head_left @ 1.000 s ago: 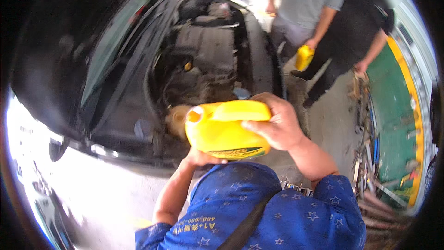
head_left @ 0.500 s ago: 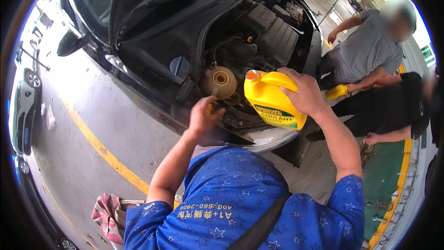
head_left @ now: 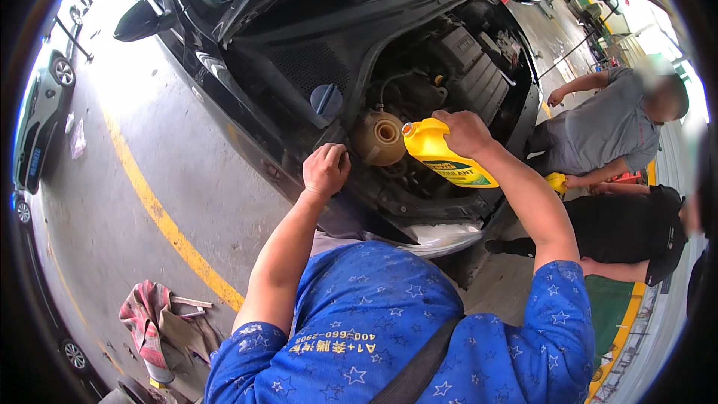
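My right hand (head_left: pixel 465 135) is wrapped round the handle of a yellow coolant jug (head_left: pixel 441 151). The jug is tilted to the left, its uncapped mouth just beside the open neck of a round, beige coolant expansion tank (head_left: pixel 374 151) in the engine bay. I cannot see liquid flowing from it. My left hand (head_left: pixel 326 170) is at the car's near edge, left of the tank, with its fingers curled in. Whatever those fingers may hold is hidden. A blue round cap (head_left: pixel 327 99) sits beyond the left hand.
A black car (head_left: pixel 254 75) stands with its bonnet raised and engine (head_left: pixel 479 67) exposed. Two people are at the right, one in a grey shirt (head_left: pixel 609 127), one in black (head_left: pixel 624 224). At lower left a red-and-white cloth (head_left: pixel 146 314) lies by a yellow floor line (head_left: pixel 161 221).
The jug has tipped further left, bringing its mouth close to the tank's neck. My left hand has drawn back from the tank to the car's edge. The view has shifted.
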Available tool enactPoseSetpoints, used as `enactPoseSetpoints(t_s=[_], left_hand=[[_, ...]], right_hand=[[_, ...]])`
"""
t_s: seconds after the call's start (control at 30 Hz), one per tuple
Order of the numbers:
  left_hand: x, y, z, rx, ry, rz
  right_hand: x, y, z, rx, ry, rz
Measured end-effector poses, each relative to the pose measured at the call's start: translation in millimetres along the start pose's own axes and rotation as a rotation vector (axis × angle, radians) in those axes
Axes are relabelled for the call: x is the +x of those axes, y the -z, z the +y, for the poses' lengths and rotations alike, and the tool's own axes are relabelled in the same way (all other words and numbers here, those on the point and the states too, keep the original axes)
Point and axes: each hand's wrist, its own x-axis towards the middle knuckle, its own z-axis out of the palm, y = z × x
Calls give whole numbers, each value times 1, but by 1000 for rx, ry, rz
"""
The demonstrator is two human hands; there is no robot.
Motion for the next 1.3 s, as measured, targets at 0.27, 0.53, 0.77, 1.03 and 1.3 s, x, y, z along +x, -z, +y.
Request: enactPoseSetpoints(t_s=[0.27, 0.53, 0.77, 1.03, 1.3], left_hand=[[1, 2, -2, -14, -26, -7], [3, 0, -6, -20, -55, 21], [1, 2, -5, -23, -54, 14], [2, 4, -5, -41, -56, 11], [3, 5, -6, -40, -61, 1]], right_hand=[[26, -2, -22, -54, 45, -95], [38, -1, -27, -80, 104, -105], [47, 6, -30, -98, 78, -162], [52, 11, -33, -124, 60, -153], [57, 16, -40, -134, 55, -194]])
